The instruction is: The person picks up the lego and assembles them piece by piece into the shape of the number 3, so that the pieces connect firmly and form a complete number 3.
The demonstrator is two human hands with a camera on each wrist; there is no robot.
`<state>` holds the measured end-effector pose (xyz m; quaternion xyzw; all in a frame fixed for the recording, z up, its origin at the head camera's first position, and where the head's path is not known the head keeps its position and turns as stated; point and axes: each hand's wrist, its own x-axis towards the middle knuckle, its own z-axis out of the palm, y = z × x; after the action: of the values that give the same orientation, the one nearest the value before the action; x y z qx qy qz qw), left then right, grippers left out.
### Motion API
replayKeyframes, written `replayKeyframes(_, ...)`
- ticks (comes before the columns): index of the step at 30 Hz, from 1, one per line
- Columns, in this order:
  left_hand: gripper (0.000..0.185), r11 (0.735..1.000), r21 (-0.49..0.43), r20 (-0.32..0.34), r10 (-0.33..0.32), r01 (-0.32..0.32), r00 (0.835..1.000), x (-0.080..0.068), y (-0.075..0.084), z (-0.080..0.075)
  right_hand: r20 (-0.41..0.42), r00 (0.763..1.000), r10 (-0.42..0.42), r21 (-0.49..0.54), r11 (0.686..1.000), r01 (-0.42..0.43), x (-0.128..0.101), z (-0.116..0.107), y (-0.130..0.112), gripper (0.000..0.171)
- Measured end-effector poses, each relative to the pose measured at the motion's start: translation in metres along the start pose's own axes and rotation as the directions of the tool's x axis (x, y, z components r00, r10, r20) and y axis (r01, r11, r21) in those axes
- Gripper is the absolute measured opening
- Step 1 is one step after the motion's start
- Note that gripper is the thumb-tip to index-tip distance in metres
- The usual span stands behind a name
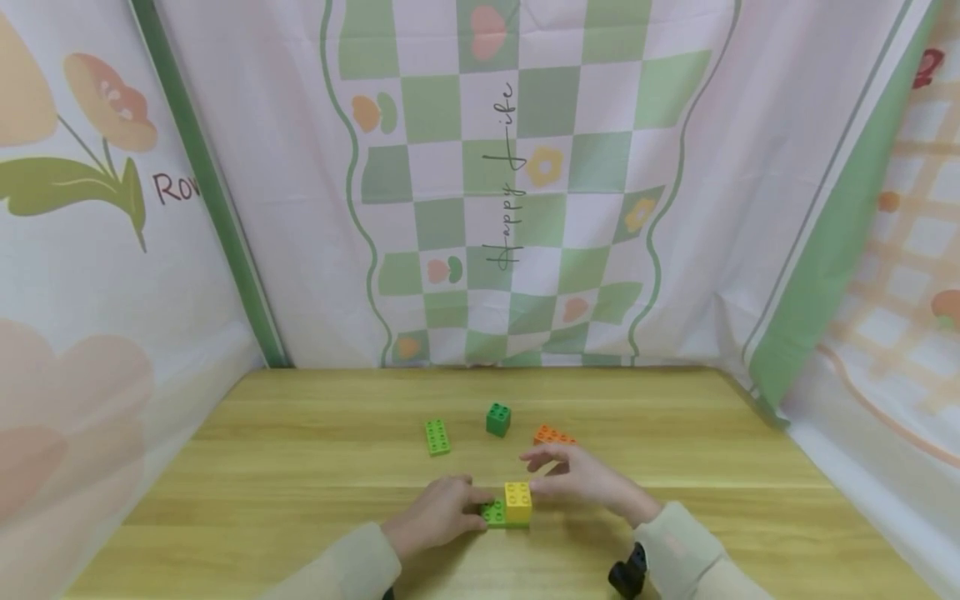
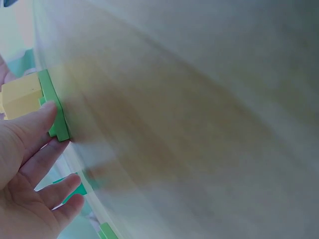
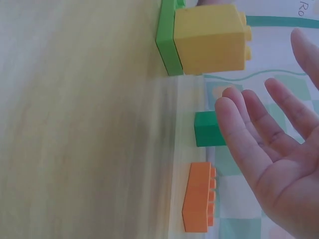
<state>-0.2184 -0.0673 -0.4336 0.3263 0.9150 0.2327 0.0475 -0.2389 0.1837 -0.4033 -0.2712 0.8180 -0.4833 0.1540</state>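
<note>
A yellow brick (image 1: 517, 501) (image 3: 209, 40) sits on one end of a flat green brick (image 1: 494, 512) (image 3: 165, 42) near the table's front. My left hand (image 1: 478, 510) (image 2: 56, 128) holds the free left end of that green brick (image 2: 53, 107), fingertips on it beside the yellow brick (image 2: 20, 94). Just right of the yellow brick my right hand (image 1: 542, 468) (image 3: 269, 99) hovers with fingers spread, holding nothing. Behind lie an orange brick (image 1: 553, 434) (image 3: 198, 198), a dark green cube (image 1: 498, 419) (image 3: 209, 128) and a light green brick (image 1: 437, 437).
The wooden table (image 1: 300, 467) is enclosed on three sides by a patterned cloth backdrop (image 1: 525, 208). A dark strap or device (image 1: 627, 575) shows at my right wrist.
</note>
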Motion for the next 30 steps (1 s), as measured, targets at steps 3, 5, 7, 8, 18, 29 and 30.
replayKeyframes(3, 0.037, 1.000, -0.004, -0.001, -0.001, 0.001, 1.000, 0.000, 0.000, 0.000, -0.021, 1.000, 0.012, -0.005, 1.000, -0.012, 0.001, -0.003, 0.000, 0.047)
replayKeyframes(5, 0.037, 1.000, -0.004, -0.001, -0.002, 0.002, 1.000, 0.000, -0.001, 0.001, -0.035, 0.999, 0.020, -0.002, 1.000, -0.020, 0.001, -0.004, 0.000, 0.048)
replayKeyframes(7, 0.037, 1.000, -0.001, -0.004, -0.002, 0.002, 1.000, 0.000, 0.000, 0.001, -0.048, 0.999, 0.019, 0.003, 1.000, -0.019, 0.001, -0.006, 0.000, 0.049)
replayKeyframes(8, 0.037, 1.000, 0.001, -0.005, -0.001, 0.002, 1.000, 0.000, 0.000, 0.001, -0.056, 0.998, 0.020, 0.005, 1.000, -0.019, 0.002, -0.007, 0.000, 0.050)
replayKeyframes(18, 0.038, 1.000, -0.022, 0.003, -0.012, 0.012, 1.000, 0.000, 0.001, 0.000, -0.113, 0.993, 0.016, 0.094, 0.996, -0.005, 0.002, -0.015, 0.004, 0.049)
replayKeyframes(29, 0.037, 0.999, -0.029, 0.026, -0.023, 0.024, 0.999, 0.000, 0.001, -0.001, -0.169, 0.984, 0.064, 0.084, 0.995, -0.050, 0.002, -0.023, 0.014, 0.051)
replayKeyframes(30, 0.037, 0.999, -0.029, 0.026, -0.021, 0.022, 0.999, 0.000, 0.000, -0.001, -0.175, 0.982, 0.065, 0.081, 0.995, -0.051, 0.002, -0.024, 0.014, 0.051)
